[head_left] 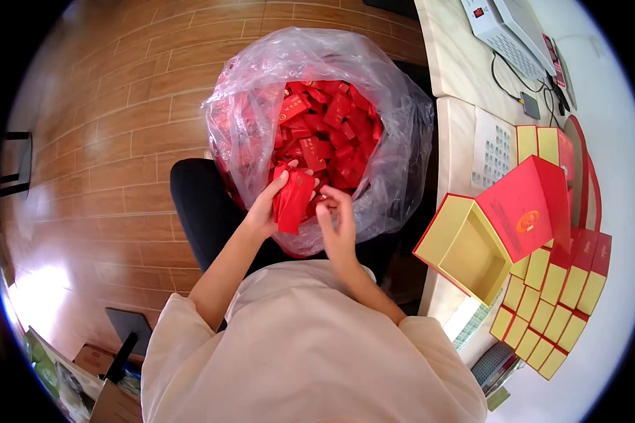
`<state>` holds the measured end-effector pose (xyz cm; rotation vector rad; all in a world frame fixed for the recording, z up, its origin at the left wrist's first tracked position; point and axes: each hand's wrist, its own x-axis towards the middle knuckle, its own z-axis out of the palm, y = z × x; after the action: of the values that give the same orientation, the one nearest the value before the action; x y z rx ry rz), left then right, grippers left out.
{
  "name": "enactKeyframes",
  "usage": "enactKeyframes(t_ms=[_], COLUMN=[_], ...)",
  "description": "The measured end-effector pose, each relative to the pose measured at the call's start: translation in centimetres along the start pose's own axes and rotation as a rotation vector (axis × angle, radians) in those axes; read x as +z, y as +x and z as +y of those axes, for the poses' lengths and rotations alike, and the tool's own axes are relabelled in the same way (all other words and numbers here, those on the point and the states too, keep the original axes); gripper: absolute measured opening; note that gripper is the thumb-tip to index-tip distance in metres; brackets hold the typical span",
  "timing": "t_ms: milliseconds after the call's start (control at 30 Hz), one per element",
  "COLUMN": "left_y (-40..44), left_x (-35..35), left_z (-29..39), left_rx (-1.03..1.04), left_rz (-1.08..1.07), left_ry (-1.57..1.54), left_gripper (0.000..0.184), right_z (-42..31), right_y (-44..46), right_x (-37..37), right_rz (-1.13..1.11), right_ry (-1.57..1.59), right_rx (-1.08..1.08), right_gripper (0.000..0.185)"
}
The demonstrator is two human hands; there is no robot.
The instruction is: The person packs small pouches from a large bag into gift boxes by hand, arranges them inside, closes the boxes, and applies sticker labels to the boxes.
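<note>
The left hand [267, 204] has its grip closed on some small red packets [294, 202], held above the near side of a clear plastic bag [398, 151] filled with similar red packets [324, 134]; the right hand [340, 229], its grip loosely parted, hovers just beside them. Rightward, a red-and-gold gift box [461, 243] stands open by the table [455, 137]

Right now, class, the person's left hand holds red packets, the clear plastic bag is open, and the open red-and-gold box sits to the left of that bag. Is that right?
Not quite: the open red-and-gold box sits to the right of the clear plastic bag, as the head view shows. The left hand does hold red packets, and the bag is open.
</note>
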<state>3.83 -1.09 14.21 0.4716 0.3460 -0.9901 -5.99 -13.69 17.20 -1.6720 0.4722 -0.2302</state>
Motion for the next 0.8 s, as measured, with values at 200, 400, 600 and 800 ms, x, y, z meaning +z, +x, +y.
enactKeyframes(t_ms=[200, 400, 600, 800], left_y=[-0.8, 0.3, 0.3, 0.7], left_x=[1.1, -1.7, -4.9, -5.0], left_z=[-1.2, -2.3, 0.0, -1.2], left_rx=[0.303, 0.244, -0.023, 0.051], left_rz=[0.026, 0.226, 0.444, 0.292], left_ry=[0.792, 0.484, 0.104, -0.137], left_gripper=[0.055, 0.054, 0.040, 0.045], right_z=[-1.2, -1.4, 0.2, 2.9], right_y=[3.0, 2.6, 2.8, 1.7], right_x=[-0.7, -1.8, -2.6, 2.4], right_rz=[-0.268, -0.276, 0.195, 0.091], right_ry=[0.127, 0.350, 0.523, 0.374], right_rx=[0.397, 0.446, 0.306, 0.257], right_gripper=[0.061, 0.058, 0.046, 0.037])
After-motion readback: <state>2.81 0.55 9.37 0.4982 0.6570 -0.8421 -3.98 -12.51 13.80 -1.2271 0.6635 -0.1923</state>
